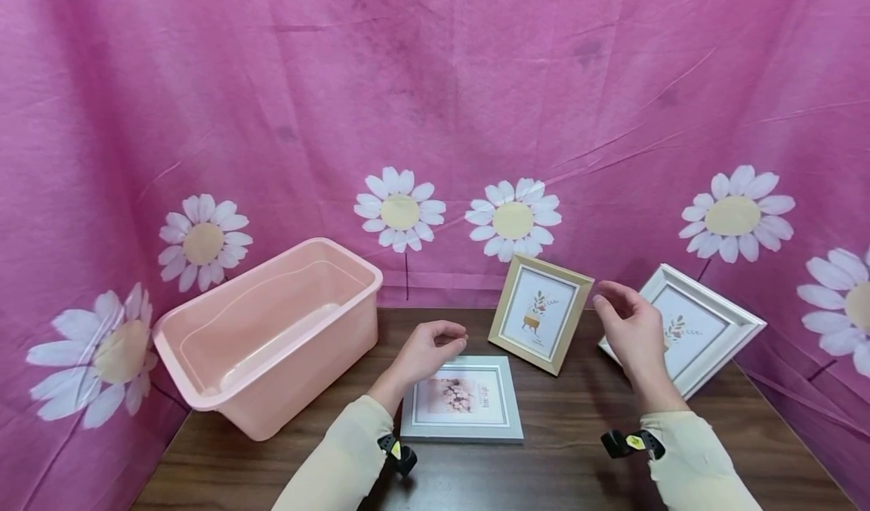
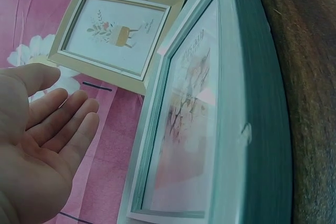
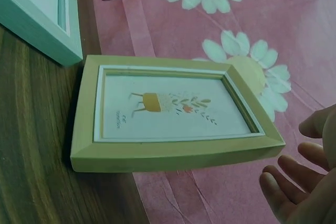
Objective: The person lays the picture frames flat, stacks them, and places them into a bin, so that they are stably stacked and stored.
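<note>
My left hand (image 1: 430, 351) hovers over the far left corner of a pale grey-green picture frame (image 1: 513, 401), fingers loosely bent and holding nothing. That frame, with a pink flower print, appears large beside the hand in the left wrist view. A tan picture frame (image 1: 499, 335) with a plant-pot print stands tilted back behind it. Close to the tan frame's upper right corner is my right hand (image 1: 635, 333), apart from it, with relaxed fingers (image 3: 296, 174). Partly hidden behind this hand, a white picture frame (image 1: 734, 322) leans at an angle.
A pink plastic bin (image 1: 319, 360), its visible inside bare, stands at the left of the dark wooden table (image 1: 557, 458). Behind the table hangs a pink cloth (image 1: 435, 103) printed with white daisies. Each wrist wears a black strap.
</note>
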{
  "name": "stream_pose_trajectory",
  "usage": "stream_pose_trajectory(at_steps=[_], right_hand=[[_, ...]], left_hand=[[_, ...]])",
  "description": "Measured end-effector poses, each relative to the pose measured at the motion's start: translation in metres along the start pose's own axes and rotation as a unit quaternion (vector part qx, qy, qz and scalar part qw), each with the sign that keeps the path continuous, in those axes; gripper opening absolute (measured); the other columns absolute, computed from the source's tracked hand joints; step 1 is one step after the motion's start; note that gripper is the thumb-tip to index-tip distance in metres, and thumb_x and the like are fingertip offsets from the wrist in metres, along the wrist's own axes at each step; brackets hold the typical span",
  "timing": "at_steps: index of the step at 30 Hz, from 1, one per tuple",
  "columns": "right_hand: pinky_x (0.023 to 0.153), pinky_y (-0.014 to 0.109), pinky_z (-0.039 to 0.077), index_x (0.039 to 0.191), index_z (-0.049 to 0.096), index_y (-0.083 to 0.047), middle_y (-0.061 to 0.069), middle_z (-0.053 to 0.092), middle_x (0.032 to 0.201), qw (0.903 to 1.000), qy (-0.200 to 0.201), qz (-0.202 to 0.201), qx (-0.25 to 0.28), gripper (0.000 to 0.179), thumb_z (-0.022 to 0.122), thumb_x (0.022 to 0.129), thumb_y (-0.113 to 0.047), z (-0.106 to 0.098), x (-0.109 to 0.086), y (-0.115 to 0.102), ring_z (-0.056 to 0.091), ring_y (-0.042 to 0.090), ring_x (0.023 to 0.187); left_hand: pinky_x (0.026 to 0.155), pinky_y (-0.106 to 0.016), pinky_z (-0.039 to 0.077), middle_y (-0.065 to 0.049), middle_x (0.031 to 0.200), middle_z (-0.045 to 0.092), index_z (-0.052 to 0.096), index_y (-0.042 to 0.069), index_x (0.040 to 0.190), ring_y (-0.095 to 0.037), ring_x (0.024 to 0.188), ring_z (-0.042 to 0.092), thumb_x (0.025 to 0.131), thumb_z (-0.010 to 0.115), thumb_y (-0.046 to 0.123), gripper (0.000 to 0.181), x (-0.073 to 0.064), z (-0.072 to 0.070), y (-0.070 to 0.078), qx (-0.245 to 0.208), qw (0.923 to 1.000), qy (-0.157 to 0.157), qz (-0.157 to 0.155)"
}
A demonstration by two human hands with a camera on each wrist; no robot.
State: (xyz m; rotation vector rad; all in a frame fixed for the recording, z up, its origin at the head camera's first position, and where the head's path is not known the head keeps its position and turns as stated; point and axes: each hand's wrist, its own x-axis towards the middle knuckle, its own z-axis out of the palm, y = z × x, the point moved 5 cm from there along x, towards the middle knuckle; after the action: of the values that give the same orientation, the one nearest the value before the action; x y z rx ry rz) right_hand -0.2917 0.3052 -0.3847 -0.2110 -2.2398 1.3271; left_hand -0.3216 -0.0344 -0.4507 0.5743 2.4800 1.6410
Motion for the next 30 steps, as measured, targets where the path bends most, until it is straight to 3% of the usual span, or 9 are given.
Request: stream_pose_trajectory(at_steps=[3,5,13,20,30], right_hand=[[0.082,0.0,0.043,0.143,0.068,-0.003,0.013,0.077,0.132,0.9998,-0.018,-0.001,-0.012,0.042,0.068,0.106,-0.022,0.002,0.004,0.001,0.052,-0.025,0.092],[0.084,-0.001,0.043,0.147,0.063,0.0,0.023,0.071,0.141,0.9992,-0.036,-0.003,-0.014,0.046,0.067,0.107,-0.022,0.005,0.007,0.001,0.05,-0.027,0.095],[0.085,-0.002,0.046,0.156,0.052,0.004,0.03,0.063,0.147,0.997,-0.073,0.005,0.025,0.053,0.062,0.108,-0.018,0.017,0.018,0.006,0.058,-0.02,0.097],[0.084,-0.003,0.043,0.156,0.05,0.005,0.031,0.063,0.147,0.9969,-0.078,0.008,-0.007,0.055,0.062,0.109,-0.02,0.026,0.024,0.015,0.047,-0.026,0.091],[0.076,-0.003,0.043,0.148,0.058,0.009,0.033,0.07,0.135,0.9983,-0.047,0.026,-0.021,0.048,0.064,0.108,-0.017,0.026,0.022,0.019,0.047,-0.028,0.082]], left_hand=[[0.099,-0.04,0.062,-0.013,0.124,0.078,0.074,0.001,0.129,-0.032,0.117,0.073,0.104,0.072,0.018,0.03,0.001,0.001,-0.001,0.002,1.0,-0.002,-0.005],[0.098,-0.039,0.062,-0.014,0.124,0.078,0.074,-0.001,0.13,-0.033,0.117,0.072,0.104,0.072,0.018,0.031,0.001,0.002,-0.002,0.005,1.0,-0.005,-0.006],[0.098,-0.038,0.062,-0.015,0.123,0.079,0.074,-0.002,0.129,-0.029,0.114,0.073,0.104,0.071,0.018,0.032,0.004,0.007,0.004,0.012,0.9999,-0.009,0.002],[0.095,-0.035,0.062,-0.013,0.121,0.079,0.076,0.003,0.126,-0.027,0.112,0.073,0.104,0.072,0.018,0.027,0.007,0.009,0.005,0.013,0.9999,-0.009,0.004],[0.092,-0.032,0.061,-0.014,0.118,0.08,0.076,-0.001,0.125,-0.032,0.112,0.072,0.103,0.072,0.015,0.028,0.008,0.013,0.004,0.0,0.9999,-0.012,0.008]])
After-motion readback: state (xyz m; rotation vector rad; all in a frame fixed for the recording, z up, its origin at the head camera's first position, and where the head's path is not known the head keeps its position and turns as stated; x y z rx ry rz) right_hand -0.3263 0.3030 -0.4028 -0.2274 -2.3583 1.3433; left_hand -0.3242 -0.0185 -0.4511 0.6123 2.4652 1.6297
